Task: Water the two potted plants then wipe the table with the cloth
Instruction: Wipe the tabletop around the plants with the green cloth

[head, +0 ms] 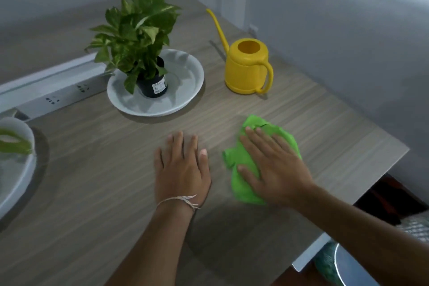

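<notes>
You are looking down at a wood-grain table (116, 193) set against a pale grey wall (336, 42), with a white socket strip (58, 93) running along its far left edge. A leafy plant (137, 37) in a black pot (154, 83) stands in a white dish (185, 90) at the far middle of the table. At the left edge a second white dish (14, 181) is only partly in view, with a green leaf (14, 144) over it. A yellow can (248, 67) stands upright to the right of the plant, its spout pointing away and its handle toward you. Your left hand (181, 169) lies flat on the bare table, fingers straight, holding nothing. Just beside it, your right hand (276, 169) presses flat on the crumpled green cloth (241, 183), fingers spread and straight, near the table's right edge.
</notes>
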Tool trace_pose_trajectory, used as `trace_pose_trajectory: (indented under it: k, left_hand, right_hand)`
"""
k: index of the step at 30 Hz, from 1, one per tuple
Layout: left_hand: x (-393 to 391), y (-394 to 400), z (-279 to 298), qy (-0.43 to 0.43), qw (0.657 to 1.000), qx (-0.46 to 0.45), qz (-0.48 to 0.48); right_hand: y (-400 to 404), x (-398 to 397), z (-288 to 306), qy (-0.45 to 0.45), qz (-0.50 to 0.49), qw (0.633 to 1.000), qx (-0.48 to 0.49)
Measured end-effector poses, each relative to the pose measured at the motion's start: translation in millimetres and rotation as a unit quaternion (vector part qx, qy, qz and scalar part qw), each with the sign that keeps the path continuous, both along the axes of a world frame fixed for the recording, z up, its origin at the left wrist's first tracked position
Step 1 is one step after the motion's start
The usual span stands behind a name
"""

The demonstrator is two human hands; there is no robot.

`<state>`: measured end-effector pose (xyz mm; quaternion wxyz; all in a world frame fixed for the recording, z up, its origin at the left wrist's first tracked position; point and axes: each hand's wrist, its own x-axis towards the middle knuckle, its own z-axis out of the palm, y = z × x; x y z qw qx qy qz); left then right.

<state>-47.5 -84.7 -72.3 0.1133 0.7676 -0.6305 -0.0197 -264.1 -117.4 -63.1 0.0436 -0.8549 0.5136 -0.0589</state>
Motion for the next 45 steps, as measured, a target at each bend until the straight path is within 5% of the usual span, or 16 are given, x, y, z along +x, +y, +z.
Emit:
trace_pose_trajectory:
  k: [4,7,9,12,14,21,23,27,29,31,37,45]
  left_hand:
    - [0,1,5,0.006,1.0,0.022,0.003]
    - [0,1,6,0.005,1.0,0.017,0.003]
    - [0,1,5,0.0,1.0,0.02,-0.002]
    - [1,1,5,-0.012,1.0,0.01,0.0]
    - [0,1,3,-0.017,1.0,0.015,-0.002]
    - [-2,0,5,-0.014,0.999,0.029,0.004]
    - [-1,0,4,-0.02,0.999,0.026,0.002]
    - [-1,3,1,-0.028,1.0,0.007,0.006]
    - [-1,3,0,-0.027,1.0,-0.002,0.0]
    - [0,1,0,-0.022,1.0,-0.006,0.001]
    - [-1,5,2,0.011,1.0,0.002,0.002]
    - [17,45,-3,0.054,0.997,-0.023,-0.04]
  right_hand:
    - [-86,-70,7,0.033,-0.212,0.976,0.032]
    - [-119,-66,8,0.042,-0.281,0.957,0.053]
    - [-94,-42,7,0.065,-0.211,0.975,0.038]
    - [2,-30,3,0.061,0.036,0.997,0.012]
    - [24,-58,2,0.058,0.093,0.994,0.014]
    - [-114,-134,16,0.038,-0.285,0.956,0.052]
    - [-107,-102,14,0.043,-0.266,0.961,0.059]
    - [18,-48,12,0.06,0.03,0.997,0.047]
    - [50,-69,12,0.059,0.085,0.993,0.055]
    - [31,-103,6,0.076,0.049,0.995,0.03]
    - [-51,-97,9,0.033,-0.259,0.964,0.058]
    - [52,44,5,0.031,-0.11,0.993,0.04]
